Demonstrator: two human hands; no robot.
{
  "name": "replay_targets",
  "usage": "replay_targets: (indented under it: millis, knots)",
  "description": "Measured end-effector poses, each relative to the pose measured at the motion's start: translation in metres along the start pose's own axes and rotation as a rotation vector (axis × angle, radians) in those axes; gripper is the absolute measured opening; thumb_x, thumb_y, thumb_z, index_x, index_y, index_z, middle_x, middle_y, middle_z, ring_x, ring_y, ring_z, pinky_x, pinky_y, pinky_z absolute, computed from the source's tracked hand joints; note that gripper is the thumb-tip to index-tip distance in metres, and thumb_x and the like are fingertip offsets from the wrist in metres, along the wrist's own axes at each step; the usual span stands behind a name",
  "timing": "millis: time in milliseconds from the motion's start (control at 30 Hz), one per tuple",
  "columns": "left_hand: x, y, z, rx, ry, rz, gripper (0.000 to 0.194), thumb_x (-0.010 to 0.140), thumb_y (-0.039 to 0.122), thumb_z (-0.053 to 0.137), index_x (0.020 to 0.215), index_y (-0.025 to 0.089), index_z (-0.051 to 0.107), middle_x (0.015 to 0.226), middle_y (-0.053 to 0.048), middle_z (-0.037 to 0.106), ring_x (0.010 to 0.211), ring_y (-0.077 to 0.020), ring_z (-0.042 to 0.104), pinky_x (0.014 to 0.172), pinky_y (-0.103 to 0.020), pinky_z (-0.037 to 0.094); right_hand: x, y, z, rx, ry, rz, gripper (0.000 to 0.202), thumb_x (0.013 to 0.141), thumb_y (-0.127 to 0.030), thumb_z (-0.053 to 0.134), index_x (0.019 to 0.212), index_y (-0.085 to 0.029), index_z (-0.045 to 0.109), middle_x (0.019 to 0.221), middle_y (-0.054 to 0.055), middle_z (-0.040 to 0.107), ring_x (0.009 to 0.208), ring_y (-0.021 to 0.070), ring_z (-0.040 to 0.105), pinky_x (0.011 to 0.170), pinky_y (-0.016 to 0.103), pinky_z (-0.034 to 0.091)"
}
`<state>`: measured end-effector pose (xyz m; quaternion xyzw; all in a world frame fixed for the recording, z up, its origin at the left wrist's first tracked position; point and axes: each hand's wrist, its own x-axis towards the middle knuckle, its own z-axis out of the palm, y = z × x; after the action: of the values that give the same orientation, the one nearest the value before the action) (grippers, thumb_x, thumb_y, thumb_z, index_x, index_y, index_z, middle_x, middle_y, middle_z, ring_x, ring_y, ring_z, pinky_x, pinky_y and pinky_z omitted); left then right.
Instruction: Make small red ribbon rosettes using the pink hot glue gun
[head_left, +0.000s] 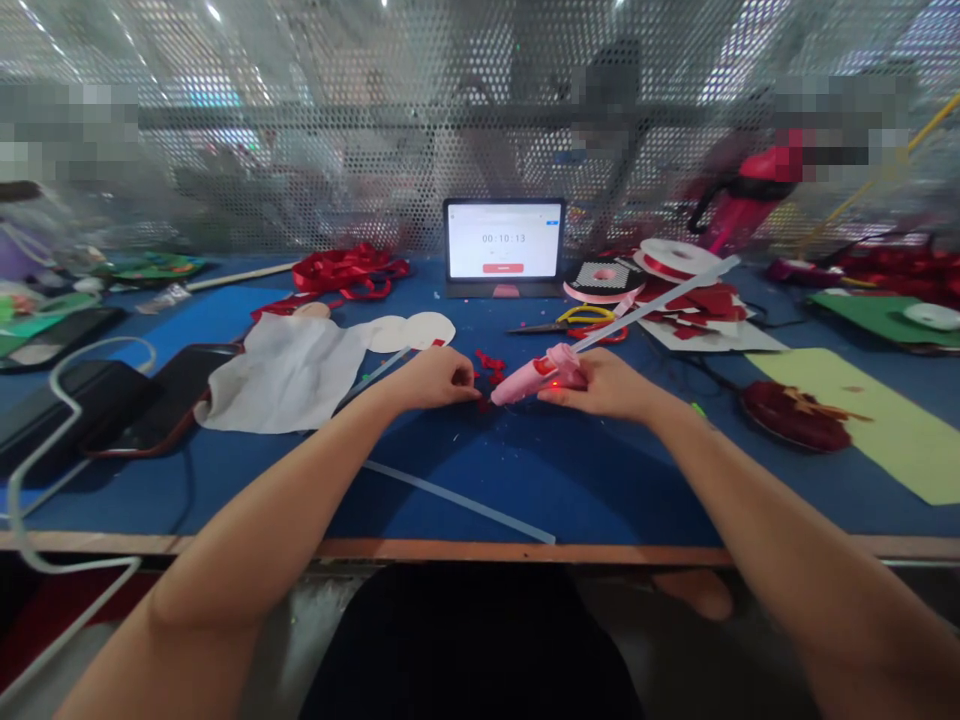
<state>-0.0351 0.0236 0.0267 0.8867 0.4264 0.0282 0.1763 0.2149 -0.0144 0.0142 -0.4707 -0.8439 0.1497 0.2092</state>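
Observation:
My right hand (611, 385) is wrapped around a pink hot glue gun (525, 380) with a small red light lit on its side. A long translucent glue stick (660, 300) sticks out of the gun's back, up to the right. The nozzle points left and down, close to the fingertips of my left hand (442, 380). Those fingers are pinched on a small dark red piece (484, 404), mostly hidden and too small to make out fully. Just beyond lie red ribbon scraps (491, 365) on the blue table (480, 470).
A loose glue stick (465, 502) lies near the front edge. Yellow-handled scissors (577, 322), ribbon spools (679, 260) and a tablet (504, 240) stand behind. To the left are a white cloth (285, 375), white discs (429, 330), red ribbon (341, 270) and a phone (169, 395).

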Motion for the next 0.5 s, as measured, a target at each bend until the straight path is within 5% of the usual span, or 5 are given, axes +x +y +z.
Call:
replay_targets:
  millis: [500]
  knots:
    - [0.0013,-0.0022,0.0007,-0.046,0.004,0.015,0.026,0.071,0.040,0.058,0.068,0.014,0.061,0.059,0.001,0.058,0.052,-0.0080,0.047,0.050,-0.020,0.029,0.0011,-0.0023,0.0007,-0.096,0.030,-0.042,0.043,0.074,-0.058,0.050,0.061,-0.018,0.053,0.050,-0.001,0.043,0.050,0.0109,0.039,0.051,0.025,0.028]
